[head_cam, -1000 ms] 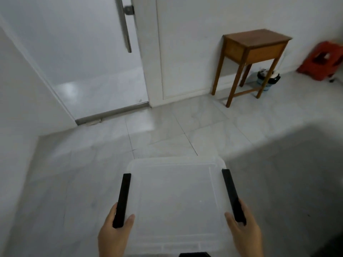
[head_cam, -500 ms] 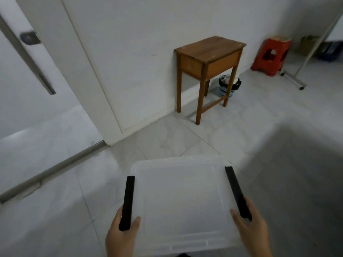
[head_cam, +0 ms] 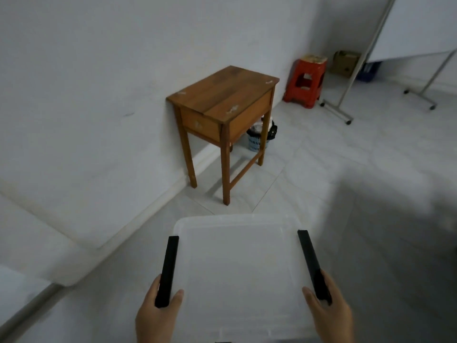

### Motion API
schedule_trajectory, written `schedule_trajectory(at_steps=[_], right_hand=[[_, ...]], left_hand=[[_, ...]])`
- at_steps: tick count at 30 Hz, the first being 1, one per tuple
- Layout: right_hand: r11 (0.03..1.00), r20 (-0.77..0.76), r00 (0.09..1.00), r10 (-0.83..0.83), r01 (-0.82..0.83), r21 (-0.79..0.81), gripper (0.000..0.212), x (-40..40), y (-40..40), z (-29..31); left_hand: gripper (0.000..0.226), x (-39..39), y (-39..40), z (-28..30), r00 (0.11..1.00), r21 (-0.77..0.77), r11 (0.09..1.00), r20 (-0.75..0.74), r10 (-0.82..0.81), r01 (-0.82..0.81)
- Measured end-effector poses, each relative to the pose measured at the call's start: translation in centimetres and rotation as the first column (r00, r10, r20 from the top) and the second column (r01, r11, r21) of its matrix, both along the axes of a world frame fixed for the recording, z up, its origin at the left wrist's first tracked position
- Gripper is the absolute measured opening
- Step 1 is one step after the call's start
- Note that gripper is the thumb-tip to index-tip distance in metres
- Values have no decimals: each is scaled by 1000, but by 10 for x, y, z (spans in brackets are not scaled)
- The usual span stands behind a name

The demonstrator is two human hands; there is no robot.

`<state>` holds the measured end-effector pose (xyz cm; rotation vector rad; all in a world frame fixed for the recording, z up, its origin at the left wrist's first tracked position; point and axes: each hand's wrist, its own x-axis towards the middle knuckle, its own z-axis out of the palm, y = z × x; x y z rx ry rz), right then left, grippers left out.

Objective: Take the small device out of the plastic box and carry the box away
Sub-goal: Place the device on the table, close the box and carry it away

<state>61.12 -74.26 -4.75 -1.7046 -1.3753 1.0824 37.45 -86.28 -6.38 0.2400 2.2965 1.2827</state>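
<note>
I hold a translucent white plastic box [head_cam: 237, 263] with its lid on, level in front of me above the tiled floor. It has a black clip handle along each side. My left hand [head_cam: 158, 315] grips the left black handle near its close end. On the other side my right hand [head_cam: 329, 313] grips the right black handle. The small device is not in view, and I cannot see through the lid into the box.
A small wooden table [head_cam: 222, 107] stands against the white wall ahead, with a blue waste basket [head_cam: 257, 141] under it. Farther right are a red plastic stool [head_cam: 305, 82], a cardboard box [head_cam: 345, 63] and a wheeled metal stand [head_cam: 346, 105]. A door threshold [head_cam: 27, 308] lies at the lower left.
My view has swung to the right: the doorway has slid off to the left and the wooden table is now nearer and centred. Both hands keep the same grip on the box.
</note>
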Motion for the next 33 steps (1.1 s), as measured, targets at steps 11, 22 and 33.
schedule_trajectory(at_steps=[11,22,33], right_hand=[[987,10,987,-161,161,-24,55,-44,266,-14],[986,33,990,-141,137,95,53,-52,597,22],[962,69,978,-198,180,206,52,-125,851,57]], left_hand=[[56,-62,309,-20,979,-17,979,17,-204,204],[52,-77,642,26,971,91,967,21,-240,237],[44,-146,913,48,940,255,906,-57,-335,338]])
